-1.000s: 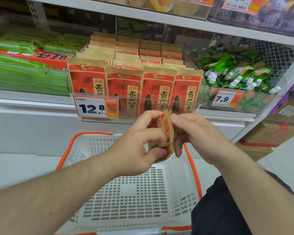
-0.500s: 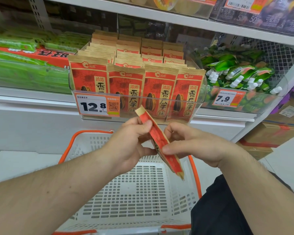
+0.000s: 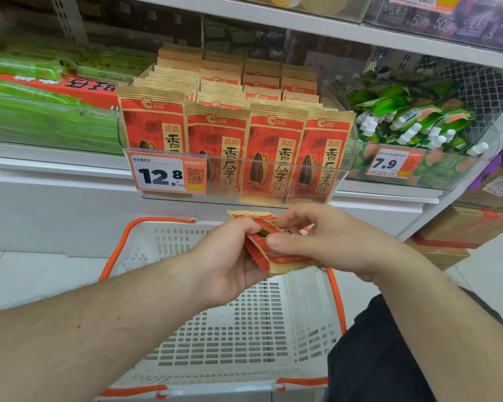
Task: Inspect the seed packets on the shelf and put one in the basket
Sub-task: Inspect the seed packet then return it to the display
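Shelf (image 3: 186,169) packets (image 3: 276,152) behind held packet (image 3: 276,253).

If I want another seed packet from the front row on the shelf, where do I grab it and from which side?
Pinch the tan top seal of a front-row seed packet, coming from above. The packets stand upright, packed side by side, and the clear bin front covers their lower halves, so probably only the top edge is free for a grip; then lift straight up.

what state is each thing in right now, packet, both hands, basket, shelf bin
seed packet: off the shelf, held flat above the basket
left hand: grips the packet
right hand: pinches the packet
basket: below the hands, nothing seen inside
shelf bin: full of upright packets
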`<state>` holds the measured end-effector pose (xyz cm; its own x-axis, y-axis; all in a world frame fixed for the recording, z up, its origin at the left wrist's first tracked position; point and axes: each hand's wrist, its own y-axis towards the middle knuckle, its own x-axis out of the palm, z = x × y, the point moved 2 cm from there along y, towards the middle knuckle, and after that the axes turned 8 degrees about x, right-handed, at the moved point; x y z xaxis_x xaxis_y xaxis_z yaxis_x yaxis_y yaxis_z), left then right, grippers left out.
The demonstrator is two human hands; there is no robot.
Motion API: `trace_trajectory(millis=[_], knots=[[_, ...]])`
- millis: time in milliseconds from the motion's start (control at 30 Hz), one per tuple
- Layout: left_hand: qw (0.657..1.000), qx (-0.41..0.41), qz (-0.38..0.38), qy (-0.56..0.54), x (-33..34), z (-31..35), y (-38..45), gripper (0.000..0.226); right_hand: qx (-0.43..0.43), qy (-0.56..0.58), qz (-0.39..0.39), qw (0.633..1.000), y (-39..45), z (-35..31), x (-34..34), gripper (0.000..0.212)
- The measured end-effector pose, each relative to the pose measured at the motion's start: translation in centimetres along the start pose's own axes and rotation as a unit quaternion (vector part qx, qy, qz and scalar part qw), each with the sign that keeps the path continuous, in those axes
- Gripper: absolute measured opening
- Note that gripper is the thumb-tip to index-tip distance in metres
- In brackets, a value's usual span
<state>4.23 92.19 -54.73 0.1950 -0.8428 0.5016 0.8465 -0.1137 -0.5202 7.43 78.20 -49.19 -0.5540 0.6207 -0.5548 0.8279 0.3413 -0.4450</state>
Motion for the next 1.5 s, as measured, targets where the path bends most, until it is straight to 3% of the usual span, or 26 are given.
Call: trace_trajectory(millis=[100, 333, 600, 933, 1100, 1267, 1333, 1400, 1500], knots=[[0.999, 0.000, 0.009, -0.045, -0.5, 0.4, 0.4, 0.034, -0.049, 0.050, -0.001, 0.998, -0.5, -0.4, -0.6, 0.051], [0.997, -0.021, 0.017, -0.077, -0.3, 0.5, 0.1, 0.032, -0.116, 0.012, 0.047, 0.992, -0.4, -0.2, -0.5, 0.042], [0.997, -0.030, 0.024, -0.073, -0.4, 0.6, -0.2, 0.033, -0.131, 0.067, -0.006, 0.989, -0.3, 0.4, -1.5, 0.016], [0.998, -0.031, 0.022, -0.058, -0.3, 0.7, -0.3, 0.031, -0.153, 0.137, -0.033, 0.978, 0.3, 0.7, -1.8, 0.023], [0.998, -0.030, 0.022, -0.052, -0.4, 0.5, -0.3, 0.030, -0.133, 0.131, -0.025, 0.982, 0.3, 0.7, -1.8, 0.026], [0.998, -0.044, -0.010, 0.035, -0.4, -0.3, 0.1, 0.031, -0.030, 0.119, 0.103, 0.987, 1.1, 0.9, -1.6, 0.011], [0.995, -0.037, -0.026, 0.088, -0.3, -0.6, 0.0, 0.030, 0.024, 0.084, 0.125, 0.988, 1.5, 1.3, -1.9, 0.028], [0.989, 0.011, -0.030, 0.147, -0.2, -0.7, 0.1, 0.022, 0.059, 0.067, 0.111, 0.990, 1.5, 1.5, -1.8, 0.038], [0.964, 0.121, -0.033, 0.234, -0.3, -0.2, 0.3, 0.012, 0.044, 0.069, 0.086, 0.993, 1.5, 1.5, -1.7, 0.011]])
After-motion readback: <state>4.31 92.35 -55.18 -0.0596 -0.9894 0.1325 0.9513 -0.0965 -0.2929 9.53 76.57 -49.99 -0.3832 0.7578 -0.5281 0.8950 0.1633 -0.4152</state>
